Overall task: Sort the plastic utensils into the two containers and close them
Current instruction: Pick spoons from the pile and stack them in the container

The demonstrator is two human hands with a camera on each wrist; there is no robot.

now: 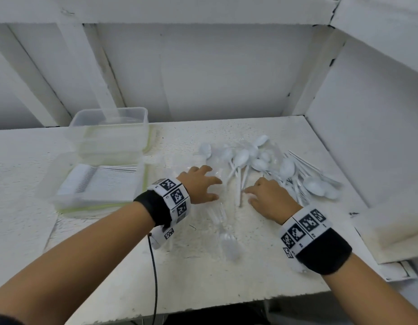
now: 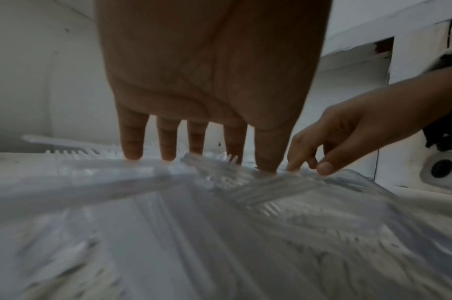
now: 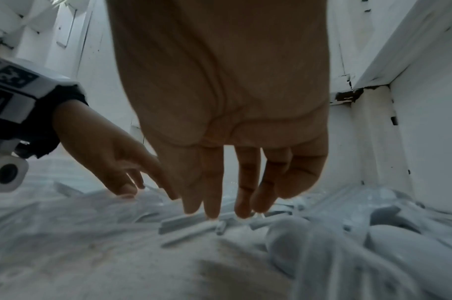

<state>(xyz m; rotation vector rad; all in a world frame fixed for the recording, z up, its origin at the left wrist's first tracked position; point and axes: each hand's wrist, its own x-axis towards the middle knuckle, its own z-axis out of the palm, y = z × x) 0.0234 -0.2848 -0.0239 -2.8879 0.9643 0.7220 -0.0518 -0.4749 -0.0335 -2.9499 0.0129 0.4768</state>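
White plastic spoons (image 1: pixel 262 160) lie in a loose pile at the middle right of the table. Forks in clear wrappers (image 1: pixel 217 219) lie in front of them. My left hand (image 1: pixel 210 184) is spread flat, its straight fingertips (image 2: pixel 132 154) pressing on the wrapped forks (image 2: pixel 245 182). My right hand (image 1: pixel 255 195) hovers over the spoon handles (image 3: pixel 189 225); its fingers (image 3: pixel 212 203) hang down nearly straight and hold nothing. Two clear containers stand at the left: an upper one (image 1: pixel 109 134) sits behind a lidded one (image 1: pixel 100 186) with a green seal.
The white table (image 1: pixel 203 277) ends at a front edge close to me. A white wall (image 1: pixel 367 137) closes the right side and a white block (image 1: pixel 391 235) sits at the right edge. A black cable (image 1: pixel 154 266) hangs from my left wrist.
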